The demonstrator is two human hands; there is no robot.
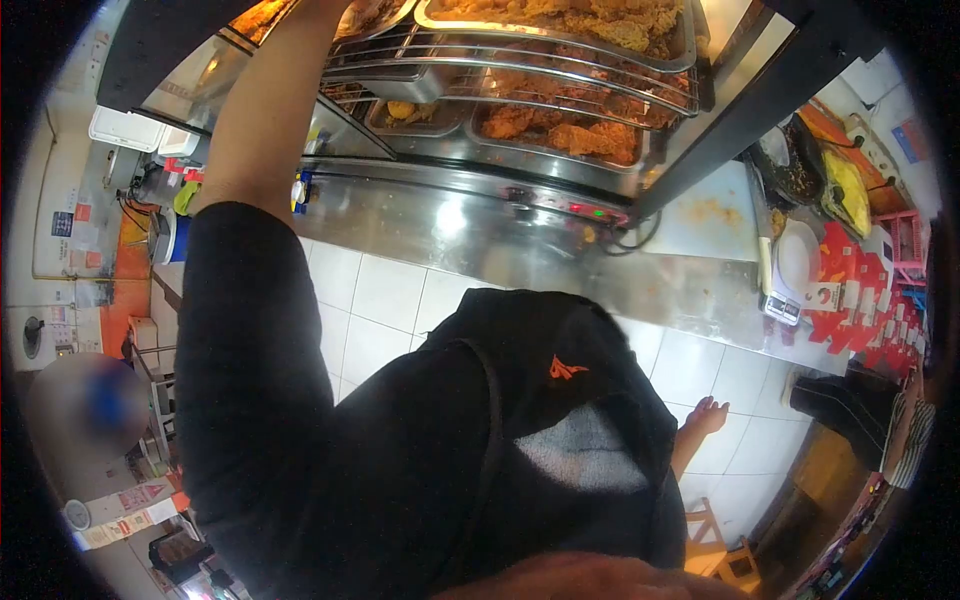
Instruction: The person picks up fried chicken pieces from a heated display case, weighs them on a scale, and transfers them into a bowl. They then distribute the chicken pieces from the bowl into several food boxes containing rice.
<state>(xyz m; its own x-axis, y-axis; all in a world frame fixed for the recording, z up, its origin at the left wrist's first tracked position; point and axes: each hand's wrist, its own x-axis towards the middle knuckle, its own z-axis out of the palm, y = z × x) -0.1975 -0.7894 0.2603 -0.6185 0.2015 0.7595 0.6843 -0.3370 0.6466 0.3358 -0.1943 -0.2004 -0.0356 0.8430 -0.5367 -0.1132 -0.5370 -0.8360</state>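
My left arm (265, 130), bare below a black sleeve, reaches up to the top shelf of a glass-fronted warming cabinet. The hand itself is cut off by the top edge of the picture, next to a metal tray (375, 15) of fried food. Beside it a larger tray of fried chicken (570, 22) rests on a wire rack (560, 75). More chicken pieces (560, 135) lie in a tray on the lower shelf. My right hand (707, 414) hangs low at my side above the white tiled floor, fingers apart and holding nothing.
A steel counter (480, 235) runs below the cabinet. On its right stand a scale with a white dish (796, 262) and stacked red boxes (850, 290). Another person's dark shoe (838, 405) is at the right. A wooden stool (722, 555) stands low right.
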